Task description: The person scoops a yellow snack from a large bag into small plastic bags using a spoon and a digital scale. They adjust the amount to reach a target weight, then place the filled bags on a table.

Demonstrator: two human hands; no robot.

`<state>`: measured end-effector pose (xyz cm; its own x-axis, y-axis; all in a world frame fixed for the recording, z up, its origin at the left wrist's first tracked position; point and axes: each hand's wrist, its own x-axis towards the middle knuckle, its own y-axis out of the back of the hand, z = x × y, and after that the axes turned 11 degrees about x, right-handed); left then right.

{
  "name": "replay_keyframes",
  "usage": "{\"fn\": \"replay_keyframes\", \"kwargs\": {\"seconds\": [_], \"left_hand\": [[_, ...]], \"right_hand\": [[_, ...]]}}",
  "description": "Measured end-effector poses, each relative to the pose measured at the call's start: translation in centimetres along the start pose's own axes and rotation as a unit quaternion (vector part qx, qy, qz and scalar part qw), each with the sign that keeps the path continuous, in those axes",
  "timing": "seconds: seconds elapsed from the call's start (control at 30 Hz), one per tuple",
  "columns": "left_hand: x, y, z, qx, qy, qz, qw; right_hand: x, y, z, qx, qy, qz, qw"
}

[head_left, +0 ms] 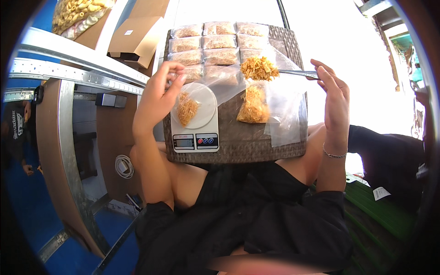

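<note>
My left hand (163,92) is open, fingers loosely curled and apart, over the left side of the white scale (208,123). A clear bag with golden flakes (187,107) lies on the round pan. My right hand (331,89) grips a metal spoon (293,72) heaped with flakes (259,68), above another part-filled bag (252,110) and loose clear plastic bags (286,128). Rows of filled, flat bags (221,41) cover the far part of the dark woven table (229,153).
Metal rails (87,68) and cardboard boxes (135,32) stand left, with a bag of snacks (78,13) and a coiled white cable (123,166). Another person's hand (27,169) shows at far left; a dark object (385,160) is at right.
</note>
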<state>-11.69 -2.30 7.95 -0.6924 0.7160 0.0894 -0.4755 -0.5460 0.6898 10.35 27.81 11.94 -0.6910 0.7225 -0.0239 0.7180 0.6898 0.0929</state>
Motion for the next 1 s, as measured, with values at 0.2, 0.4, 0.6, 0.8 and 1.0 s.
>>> {"fn": "replay_keyframes", "kwargs": {"seconds": [0.2, 0.4, 0.6, 0.8, 1.0], "left_hand": [[-5.4, -1.0, 0.1, 0.19, -0.009, 0.01, 0.982], [-7.9, -2.6, -0.8, 0.235, 0.002, 0.009, 0.972], [-8.3, -1.2, -2.2, 0.257, 0.015, 0.01, 0.966], [-8.6, 0.2, -2.0, 0.264, 0.028, 0.008, 0.964], [-9.3, -1.8, 1.7, 0.145, 0.035, 0.125, 0.981]], "right_hand": [[0.2, 0.2, 0.4, 0.004, 0.006, -0.002, 1.0], [0.0, 1.1, 0.3, 0.0, 0.01, -0.006, 1.0], [-0.2, 1.4, 0.1, -0.003, 0.008, -0.006, 1.0], [-1.6, 1.7, 0.2, 0.035, 0.008, -0.015, 0.999], [-4.4, 1.7, -0.2, 0.079, -0.006, 0.021, 0.997]]}}
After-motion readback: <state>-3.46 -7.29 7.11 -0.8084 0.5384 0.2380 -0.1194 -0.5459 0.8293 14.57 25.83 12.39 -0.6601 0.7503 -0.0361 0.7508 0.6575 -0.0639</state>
